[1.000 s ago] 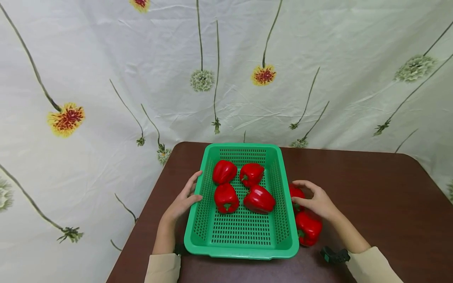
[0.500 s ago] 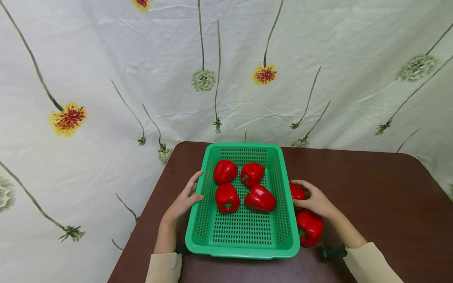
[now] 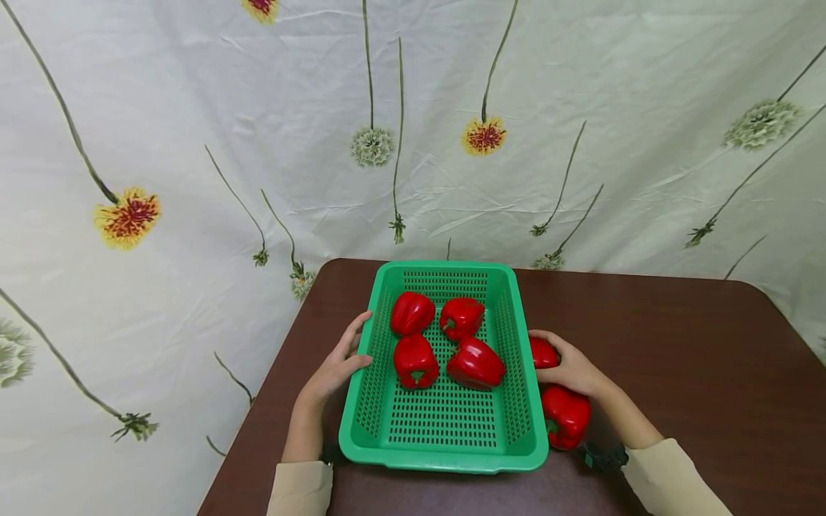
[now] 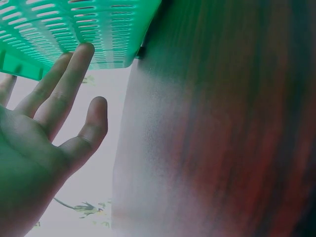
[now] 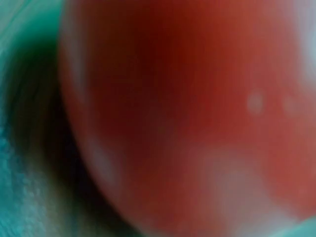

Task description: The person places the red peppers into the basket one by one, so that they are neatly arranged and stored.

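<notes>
A green plastic basket with slotted sides stands on the table. Several red bell peppers lie in its far and middle part. My left hand is at the basket's left side, fingertips at the rim. In the left wrist view, the left hand's fingers are spread and fairly straight against the slotted wall. Outside the basket's right wall, my right hand has its thumb and fingers curved round a red bell pepper. Another red bell pepper lies nearer, under the right wrist; a blurred pepper fills the right wrist view.
The dark brown table extends to the right of the basket. Behind it hangs a pale cloth with a flower print. A dark band with a device sits at the right wrist.
My right hand has closed in slightly round the farther pepper outside the basket, its thumb now lower beside it. The left hand and the peppers in the basket stay put.
</notes>
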{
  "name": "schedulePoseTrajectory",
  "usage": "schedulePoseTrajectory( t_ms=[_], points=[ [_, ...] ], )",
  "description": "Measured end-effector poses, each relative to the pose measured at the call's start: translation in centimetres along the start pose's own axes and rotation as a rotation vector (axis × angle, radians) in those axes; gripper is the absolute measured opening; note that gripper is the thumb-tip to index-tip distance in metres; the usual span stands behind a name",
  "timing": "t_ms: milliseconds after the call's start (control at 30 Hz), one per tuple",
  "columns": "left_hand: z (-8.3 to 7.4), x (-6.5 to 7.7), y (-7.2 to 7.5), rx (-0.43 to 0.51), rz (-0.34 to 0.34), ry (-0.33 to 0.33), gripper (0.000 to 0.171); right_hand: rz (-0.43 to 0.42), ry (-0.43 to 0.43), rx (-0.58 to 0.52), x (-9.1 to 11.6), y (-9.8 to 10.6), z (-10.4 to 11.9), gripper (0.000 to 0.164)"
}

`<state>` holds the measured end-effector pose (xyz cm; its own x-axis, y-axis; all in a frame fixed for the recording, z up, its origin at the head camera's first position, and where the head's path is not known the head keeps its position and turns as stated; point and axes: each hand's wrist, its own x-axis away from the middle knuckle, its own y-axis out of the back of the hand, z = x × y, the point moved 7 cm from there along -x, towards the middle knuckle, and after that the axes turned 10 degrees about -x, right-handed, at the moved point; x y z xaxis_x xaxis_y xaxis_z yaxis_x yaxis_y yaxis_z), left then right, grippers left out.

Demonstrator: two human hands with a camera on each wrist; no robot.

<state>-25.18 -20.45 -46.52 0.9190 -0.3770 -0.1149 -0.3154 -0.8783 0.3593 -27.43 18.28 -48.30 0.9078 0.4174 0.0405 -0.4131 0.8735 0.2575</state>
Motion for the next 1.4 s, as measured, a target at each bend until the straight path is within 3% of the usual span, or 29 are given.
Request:
schedulePoseTrajectory(
  t_ms=[500, 1000, 1400],
  points=[
    [0.0, 0.0, 0.1, 0.008, -0.004, 0.017, 0.073, -0.104, -0.01, -0.087, 0.7, 1.5, 1.2, 0.068],
    [0.0, 0.0, 0.0, -0.006, -0.004, 0.018, 0.073, -0.187, 0.022, 0.001, 2.4, 3.6, 3.2, 0.069],
    [0.0, 0.0, 0.0, -0.001, -0.006, 0.027, 0.074, -0.207, 0.073, -0.007, 3.6, 3.6, 5.5, 0.07]
  ],
)
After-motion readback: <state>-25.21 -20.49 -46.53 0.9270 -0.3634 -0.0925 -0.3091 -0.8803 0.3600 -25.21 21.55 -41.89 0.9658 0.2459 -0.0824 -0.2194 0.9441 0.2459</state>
